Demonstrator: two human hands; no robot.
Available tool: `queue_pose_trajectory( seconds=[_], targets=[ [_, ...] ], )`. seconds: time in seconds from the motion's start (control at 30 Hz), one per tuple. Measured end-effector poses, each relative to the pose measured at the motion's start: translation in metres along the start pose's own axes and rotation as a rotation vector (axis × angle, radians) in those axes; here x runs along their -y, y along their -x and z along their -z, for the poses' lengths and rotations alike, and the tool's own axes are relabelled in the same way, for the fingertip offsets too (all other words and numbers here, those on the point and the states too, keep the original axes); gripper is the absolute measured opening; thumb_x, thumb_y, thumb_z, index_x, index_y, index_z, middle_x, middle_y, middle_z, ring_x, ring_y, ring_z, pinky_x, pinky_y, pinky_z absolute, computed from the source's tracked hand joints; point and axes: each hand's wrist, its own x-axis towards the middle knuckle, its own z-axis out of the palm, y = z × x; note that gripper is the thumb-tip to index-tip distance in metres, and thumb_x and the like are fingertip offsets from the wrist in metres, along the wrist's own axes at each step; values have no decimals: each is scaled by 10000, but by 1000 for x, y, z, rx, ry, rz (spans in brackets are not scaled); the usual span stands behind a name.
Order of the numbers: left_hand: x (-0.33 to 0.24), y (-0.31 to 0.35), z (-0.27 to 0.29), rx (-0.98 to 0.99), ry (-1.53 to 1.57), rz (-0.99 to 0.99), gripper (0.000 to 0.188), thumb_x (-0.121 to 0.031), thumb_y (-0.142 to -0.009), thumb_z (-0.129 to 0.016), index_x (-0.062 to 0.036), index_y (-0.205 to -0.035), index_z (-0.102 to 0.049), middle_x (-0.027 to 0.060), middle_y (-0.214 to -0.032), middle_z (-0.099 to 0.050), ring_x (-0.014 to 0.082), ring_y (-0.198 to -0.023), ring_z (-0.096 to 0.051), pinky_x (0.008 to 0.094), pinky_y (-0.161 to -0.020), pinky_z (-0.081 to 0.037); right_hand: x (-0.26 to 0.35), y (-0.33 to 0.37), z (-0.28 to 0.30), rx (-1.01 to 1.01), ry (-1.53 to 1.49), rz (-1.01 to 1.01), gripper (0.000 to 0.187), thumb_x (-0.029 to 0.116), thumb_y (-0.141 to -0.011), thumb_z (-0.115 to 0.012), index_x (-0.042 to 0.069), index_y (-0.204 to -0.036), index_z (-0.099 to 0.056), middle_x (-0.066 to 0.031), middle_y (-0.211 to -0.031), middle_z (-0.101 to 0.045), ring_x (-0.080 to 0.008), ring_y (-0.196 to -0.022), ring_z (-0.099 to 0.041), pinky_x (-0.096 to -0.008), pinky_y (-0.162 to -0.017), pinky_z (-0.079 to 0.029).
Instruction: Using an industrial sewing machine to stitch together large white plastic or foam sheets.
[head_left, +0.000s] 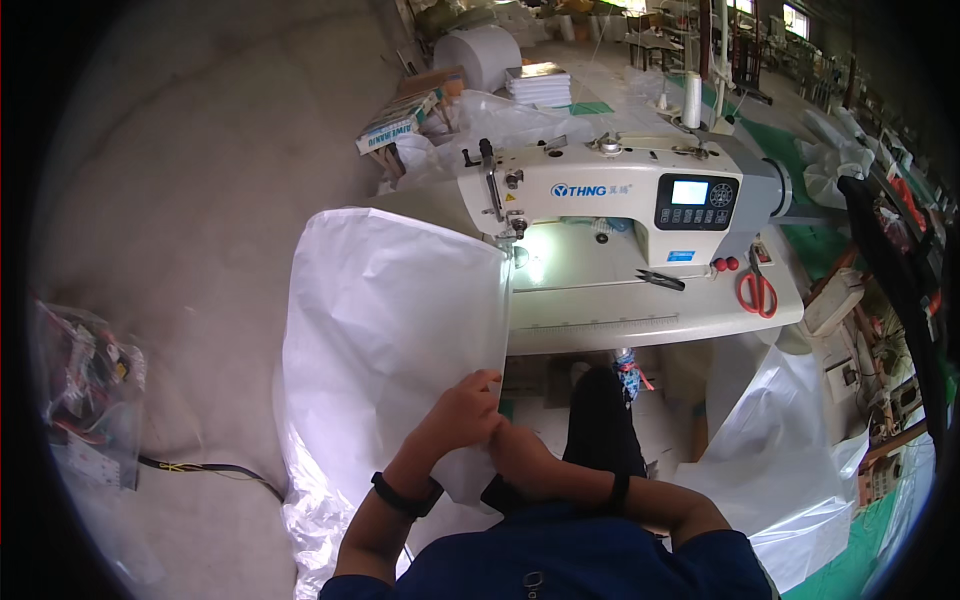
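A large white plastic-like sheet (390, 310) hangs over the left end of the sewing machine (610, 190), its right edge running from the needle area down to my lap. My left hand (466, 412) is closed on that edge, fingers pinched on the hem. Just below and to the right, my right hand (522, 458) is closed too, its fingertips meeting the left hand at the same edge. What lies between the right fingers is partly hidden. The machine's lamp lights the plate by the presser foot (520, 256), right beside the sheet's upper corner.
Thread snips (660, 280) and red-handled scissors (757, 292) lie on the machine table (640, 325). A thread cone (692, 100) stands behind. More white sheeting (780, 450) hangs at lower right. A cable (215, 467) and a bag of scraps (90, 380) are on the left floor.
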Motion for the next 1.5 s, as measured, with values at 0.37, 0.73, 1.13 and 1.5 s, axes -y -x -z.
queue_pose_trajectory(
  seconds=[0.37, 0.73, 1.13, 1.5],
  targets=[
    [19, 41, -32, -204, 321, 746, 391, -199, -757, -633, -20, -1090, -530, 124, -751, -629, 191, -705, -621, 315, -642, -479, -17, -10, 34, 403, -47, 17, 344, 199, -832, -537, -14, -1100, -506, -168, -853, -626, -343, -706, -638, -434, -645, -507],
    [-24, 0, 49, -359, -379, 308, 23, -74, -799, -527, -62, -809, -545, 119, -691, -580, 336, -651, -584, 416, -554, -450, -50, -148, -113, 230, -10, 97, 284, 186, -846, -510, 14, -1071, -527, -165, -861, -638, -331, -837, -633, -411, -739, -492],
    [-15, 45, -13, -141, 288, 645, 147, -156, -853, -552, -19, -804, -570, 161, -679, -565, 254, -598, -566, 338, -580, -450, -70, -99, 59, -16, -181, -569, 273, 243, -843, -524, -7, -932, -587, -148, -800, -651, -325, -764, -627, -423, -698, -487],
    [-18, 35, -28, -174, 612, 596, 175, -172, -854, -564, -20, -768, -556, 142, -635, -525, 264, -563, -543, 336, -547, -432, -101, -226, 82, -368, 275, -658, 237, 176, -808, -475, 15, -962, -556, -184, -948, -613, -340, -879, -609, -439, -752, -478]
  ],
)
